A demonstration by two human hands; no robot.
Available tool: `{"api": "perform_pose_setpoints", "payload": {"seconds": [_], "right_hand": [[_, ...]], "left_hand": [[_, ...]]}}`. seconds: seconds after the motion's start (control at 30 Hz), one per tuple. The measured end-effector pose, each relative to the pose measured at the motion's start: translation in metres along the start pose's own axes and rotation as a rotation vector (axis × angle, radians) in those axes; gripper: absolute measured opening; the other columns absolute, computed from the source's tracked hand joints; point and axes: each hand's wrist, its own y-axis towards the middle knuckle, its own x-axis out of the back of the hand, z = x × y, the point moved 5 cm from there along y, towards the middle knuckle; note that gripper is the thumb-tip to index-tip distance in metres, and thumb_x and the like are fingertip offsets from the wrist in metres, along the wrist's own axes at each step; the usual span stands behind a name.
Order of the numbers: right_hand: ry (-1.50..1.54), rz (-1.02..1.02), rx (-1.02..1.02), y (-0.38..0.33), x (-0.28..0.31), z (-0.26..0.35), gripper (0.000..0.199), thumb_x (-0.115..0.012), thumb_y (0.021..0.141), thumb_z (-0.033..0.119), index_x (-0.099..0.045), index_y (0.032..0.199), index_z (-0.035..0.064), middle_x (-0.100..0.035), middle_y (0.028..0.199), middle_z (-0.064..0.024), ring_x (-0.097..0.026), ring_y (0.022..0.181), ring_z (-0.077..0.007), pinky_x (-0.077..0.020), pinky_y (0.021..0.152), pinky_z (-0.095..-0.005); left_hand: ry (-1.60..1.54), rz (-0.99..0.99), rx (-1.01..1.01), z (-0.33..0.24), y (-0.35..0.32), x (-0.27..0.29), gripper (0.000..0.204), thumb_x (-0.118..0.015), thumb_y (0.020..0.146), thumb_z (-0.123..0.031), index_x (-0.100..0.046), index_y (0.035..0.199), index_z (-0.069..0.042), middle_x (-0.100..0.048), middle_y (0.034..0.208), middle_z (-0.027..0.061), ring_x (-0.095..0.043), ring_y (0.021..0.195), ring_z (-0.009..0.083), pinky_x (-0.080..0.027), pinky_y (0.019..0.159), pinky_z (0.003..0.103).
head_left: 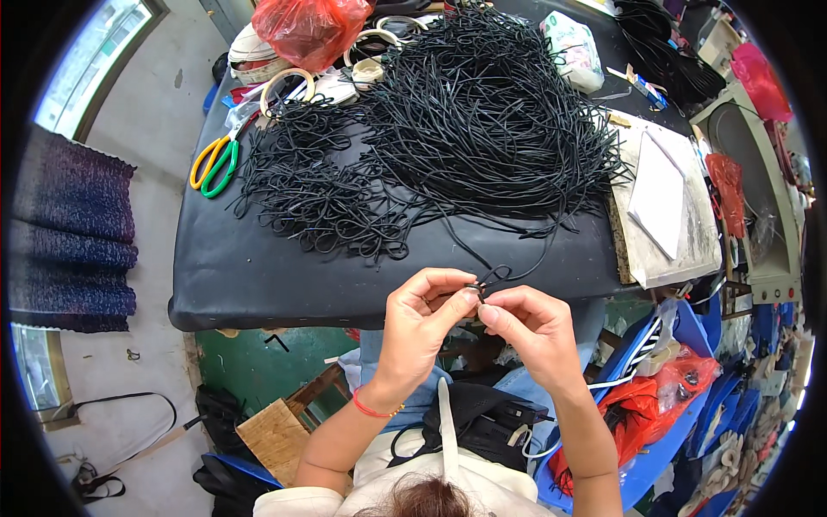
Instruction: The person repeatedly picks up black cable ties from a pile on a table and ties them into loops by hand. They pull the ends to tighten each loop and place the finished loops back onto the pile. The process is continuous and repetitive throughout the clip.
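Close together at the table's front edge, both my hands pinch one thin black cord [495, 274]. A small loop of it stands up between the fingertips. My left hand [426, 314] is closed on the cord with thumb and forefinger. My right hand [534, 332] grips it just beside, thumb against fingers. From there the cord runs back toward a large heap of long black cords [491, 121]. Left of that heap lies a smaller pile of looped black cords [327, 194]. The fingers hide the exact knot or crossing in the cord.
Scissors with yellow and green handles [215, 168] lie at the table's left edge. A red plastic bag [310, 30] and tape rolls sit behind. At right are a worn board [689, 250] with a white sheet [659, 198] and a blue bin [689, 332] holding red bags.
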Motion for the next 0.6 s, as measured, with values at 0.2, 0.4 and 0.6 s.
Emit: {"api": "perform_pose_setpoints", "payload": {"seconds": [0.2, 0.4, 0.6], "right_hand": [[-0.011, -0.046, -0.059, 0.006, 0.002, -0.001, 0.012, -0.066, 0.08, 0.01, -0.062, 0.085, -0.0003, -0.062, 0.072, -0.0013, -0.053, 0.062, -0.0026, -0.042, 0.054, -0.0165], [-0.017, -0.197, -0.053, 0.004, 0.006, 0.002, 0.019, -0.07, 0.077, 0.016, -0.061, 0.083, -0.0003, -0.057, 0.068, -0.0007, -0.048, 0.058, -0.0032, -0.0384, 0.05, -0.017], [-0.271, -0.077, 0.219, 0.008, 0.018, -0.011, 0.017, -0.068, 0.079, 0.017, -0.063, 0.088, 0.0031, -0.055, 0.075, -0.0015, -0.044, 0.058, -0.0047, -0.0383, 0.057, -0.0192]], "left_hand": [[0.267, -0.05, -0.228, -0.005, -0.006, -0.006, 0.016, -0.06, 0.081, 0.002, -0.058, 0.097, 0.003, -0.063, 0.092, 0.0079, -0.059, 0.083, 0.0086, -0.048, 0.073, 0.022], [0.392, 0.051, -0.159, -0.007, -0.003, -0.009, 0.029, -0.063, 0.079, -0.001, -0.05, 0.105, 0.001, -0.065, 0.088, 0.0088, -0.061, 0.08, 0.0104, -0.049, 0.072, 0.024], [0.645, 0.221, -0.02, -0.017, -0.004, -0.02, 0.041, -0.062, 0.077, 0.003, -0.04, 0.112, 0.0, -0.064, 0.089, 0.0097, -0.06, 0.086, 0.0124, -0.049, 0.078, 0.026]]}}
